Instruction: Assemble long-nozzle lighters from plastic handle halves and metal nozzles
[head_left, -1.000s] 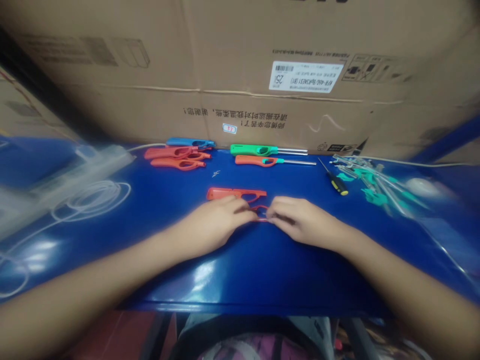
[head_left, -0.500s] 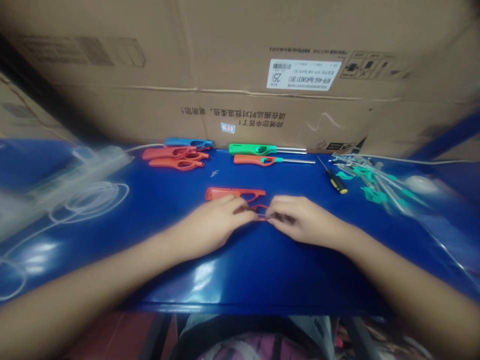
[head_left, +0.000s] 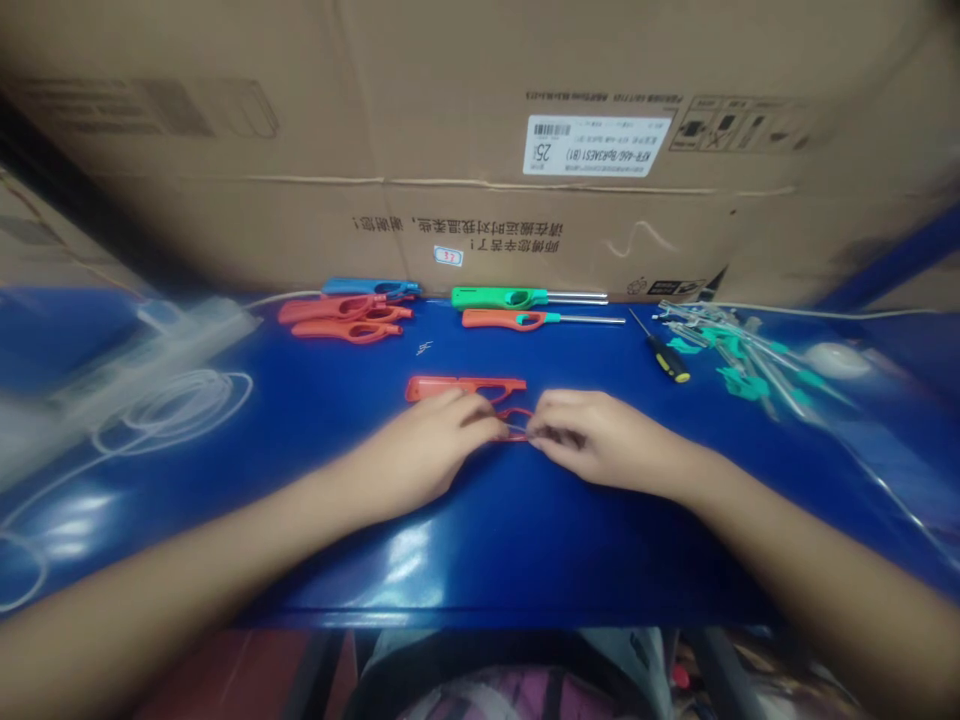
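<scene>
My left hand (head_left: 424, 450) and my right hand (head_left: 596, 438) rest on the blue table (head_left: 480, 540) with their fingertips meeting over a small orange plastic part (head_left: 516, 420). Both hands pinch at it with curled fingers. Just beyond my left hand lies an orange lighter shell half (head_left: 461, 386), flat on the table. What lies between the fingertips is mostly hidden.
Along the back lie orange and blue shell halves (head_left: 349, 315), a green lighter (head_left: 517, 297), an orange lighter (head_left: 525, 319), a yellow-handled screwdriver (head_left: 664, 355) and several teal-and-metal parts (head_left: 739, 360). Coiled clear tubing (head_left: 172, 400) lies left. A large cardboard box (head_left: 480, 140) walls the back.
Both hands stay together on the small orange part. The whole view has shifted slightly left and upward; nothing on the table has moved.
</scene>
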